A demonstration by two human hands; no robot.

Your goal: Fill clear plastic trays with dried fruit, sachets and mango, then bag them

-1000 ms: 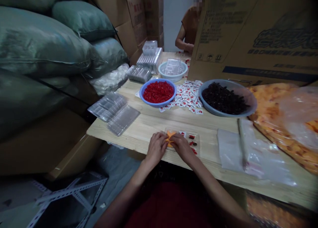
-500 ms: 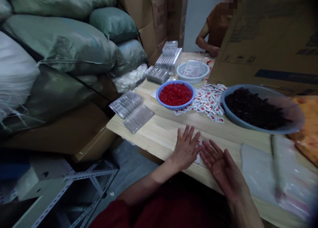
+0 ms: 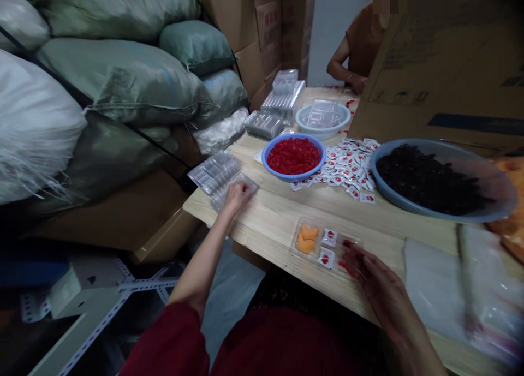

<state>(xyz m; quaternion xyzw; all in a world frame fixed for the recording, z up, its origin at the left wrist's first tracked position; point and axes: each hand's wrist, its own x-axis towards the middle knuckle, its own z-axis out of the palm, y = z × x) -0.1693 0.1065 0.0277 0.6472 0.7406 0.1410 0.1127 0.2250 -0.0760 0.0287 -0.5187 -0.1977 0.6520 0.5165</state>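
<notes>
Left arm (image 3: 204, 261) stretched forward, left hand (image 3: 237, 197) curled; right hand (image 3: 381, 280) closer in, loosely extended, blurred.

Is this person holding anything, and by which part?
The left hand curls over clear plastic trays; whether it grips an edge cannot be told. The right hand looks open at the filled tray, nothing visibly held.

Dark red, plain cloth top (image 3: 282, 343) at 6 o'clock. Matching dark red, loose cloth sleeve (image 3: 167, 343) at 7 o'clock, hem leaving the left forearm (image 3: 207, 264) bare. Black cloth with pale markings (image 3: 276, 295) also at 6 o'clock, beyond the top; markings unreadable. Left hand (image 3: 237, 197), near centre, bare; right hand (image 3: 380, 286), 4 o'clock, bare, slightly blurred.
</notes>
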